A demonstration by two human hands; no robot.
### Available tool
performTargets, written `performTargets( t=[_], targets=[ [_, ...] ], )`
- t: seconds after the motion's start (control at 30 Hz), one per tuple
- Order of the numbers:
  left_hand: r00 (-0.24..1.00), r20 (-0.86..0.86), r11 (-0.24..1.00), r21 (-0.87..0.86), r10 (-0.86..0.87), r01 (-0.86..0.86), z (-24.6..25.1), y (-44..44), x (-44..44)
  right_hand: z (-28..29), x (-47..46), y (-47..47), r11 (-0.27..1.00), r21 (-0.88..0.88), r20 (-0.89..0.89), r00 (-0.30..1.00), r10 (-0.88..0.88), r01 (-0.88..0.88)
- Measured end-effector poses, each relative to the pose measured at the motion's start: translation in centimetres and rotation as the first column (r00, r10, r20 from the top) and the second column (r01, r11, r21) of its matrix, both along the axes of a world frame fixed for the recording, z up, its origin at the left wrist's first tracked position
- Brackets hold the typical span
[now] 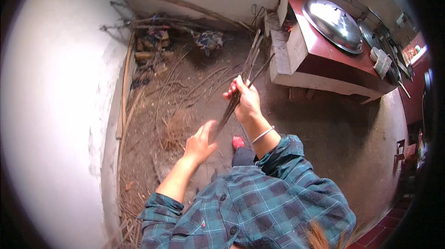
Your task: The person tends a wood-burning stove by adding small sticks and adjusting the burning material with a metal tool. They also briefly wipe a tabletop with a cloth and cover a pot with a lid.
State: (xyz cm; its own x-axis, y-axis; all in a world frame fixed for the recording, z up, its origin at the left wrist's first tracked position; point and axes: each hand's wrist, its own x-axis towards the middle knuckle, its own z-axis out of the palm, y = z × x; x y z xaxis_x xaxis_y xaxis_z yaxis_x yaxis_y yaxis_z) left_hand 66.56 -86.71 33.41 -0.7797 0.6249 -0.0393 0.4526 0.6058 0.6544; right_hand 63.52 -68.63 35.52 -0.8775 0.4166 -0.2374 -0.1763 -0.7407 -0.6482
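Observation:
A bundle of thin dry sticks (253, 57) slants up and to the right before me, its upper ends beside the stove's side ledge. My right hand (246, 100) is closed around its middle, and a pale bangle circles that wrist. My left hand (201, 143) is at the lower end of the bundle, its thumb raised and its palm against or close beside the stick ends. Blur there hides whether the fingers grip them. Loose twigs (174, 87) lie on the dirty floor beyond and to the left of the hands.
A red-topped masonry stove (333, 62) with a domed metal lid (333, 24) stands at the upper right. Long poles (127, 85) lean along the white wall at left. A patterned cloth bundle (209, 41) lies near the back wall. More brushwood (130, 226) is at lower left.

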Motion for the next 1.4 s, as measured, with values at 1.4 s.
performTargets(
  t=[1.4],
  targets=[
    [0.415, -0.607, 0.691, -0.333, -0.678, 0.641, -35.5, 59.3, -61.8, -40.9, -36.7, 32.4, 0.953, -0.204, 0.302, 0.911, 0.280, -0.225]
  ],
)
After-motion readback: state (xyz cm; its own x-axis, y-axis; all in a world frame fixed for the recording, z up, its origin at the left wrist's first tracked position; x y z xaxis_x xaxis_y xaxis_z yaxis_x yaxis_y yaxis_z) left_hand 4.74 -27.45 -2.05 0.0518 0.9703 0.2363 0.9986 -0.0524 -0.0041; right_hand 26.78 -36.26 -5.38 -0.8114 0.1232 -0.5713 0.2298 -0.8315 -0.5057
